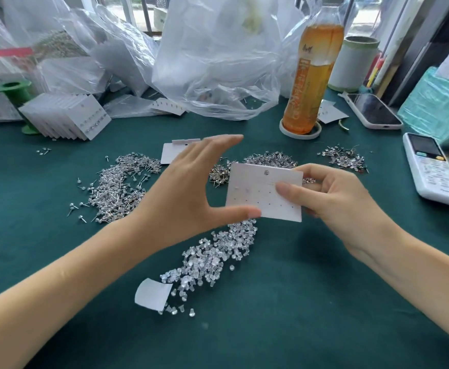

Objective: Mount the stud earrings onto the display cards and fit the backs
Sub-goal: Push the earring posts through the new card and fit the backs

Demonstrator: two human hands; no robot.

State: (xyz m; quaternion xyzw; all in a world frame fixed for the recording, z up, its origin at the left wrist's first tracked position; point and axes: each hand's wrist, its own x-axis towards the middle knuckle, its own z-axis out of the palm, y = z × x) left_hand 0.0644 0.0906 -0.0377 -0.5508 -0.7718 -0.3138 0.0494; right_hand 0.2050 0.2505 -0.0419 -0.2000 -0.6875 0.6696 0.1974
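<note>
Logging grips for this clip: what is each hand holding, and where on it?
The right hand pinches the display card at its right edge. The left hand is spread, thumb touching the card's lower left corner.

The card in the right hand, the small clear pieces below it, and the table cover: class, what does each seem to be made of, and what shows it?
Card: thin white matt paperboard, probably; flat with punched holes.
Clear pieces: likely soft plastic or silicone; translucent and glossy.
Table cover: dark green cloth, perhaps felt; dull, slightly fuzzy surface.
</note>
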